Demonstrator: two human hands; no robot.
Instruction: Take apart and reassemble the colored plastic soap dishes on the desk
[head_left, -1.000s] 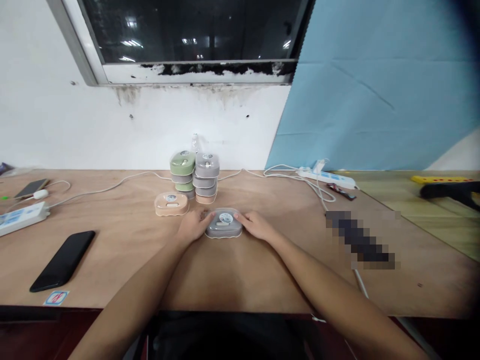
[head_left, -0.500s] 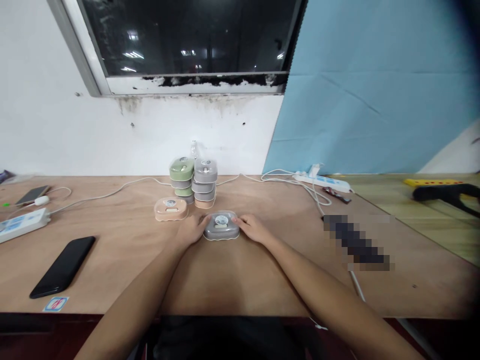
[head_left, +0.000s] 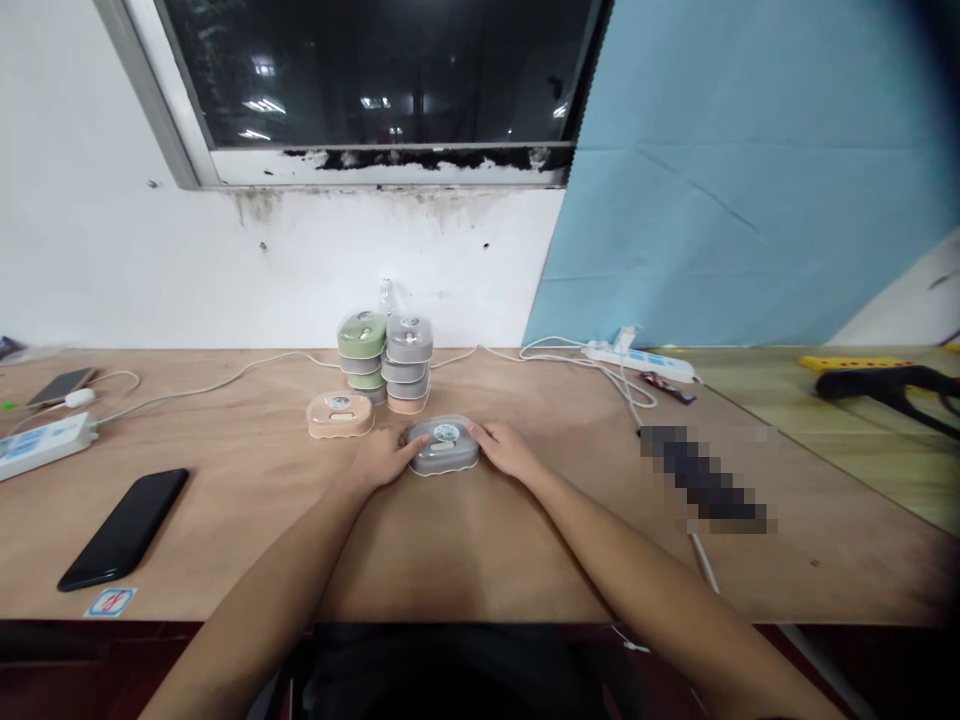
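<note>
- Grey box sits on the plywood table, in front of the 2 stacks and a little right of the peach box.
- Left hand lies against the box's left end, fingers touching it; right hand meets the right end the same way.
- Neither hand looks wrapped around the box. From where I stand, I can't tell whether they are squeezing it or only touching it.
- Green-topped stack and grey-topped stack stand side by side, touching or nearly so, with about 4 boxes in each.
- Tall, narrow stacks like these could topple if a box or knuckle bumped them, and one falling could take the other with it.
- Peach box sits just beside the left hand, so a sideways slip could shove it into the stacks.
- Grey box's smooth, glossy top could slide out from under light fingertip pressure.
- White cable runs behind the stacks, and a wide reach could snag it.
- Black phone lies well left of the hands, out of their way for now.
</note>
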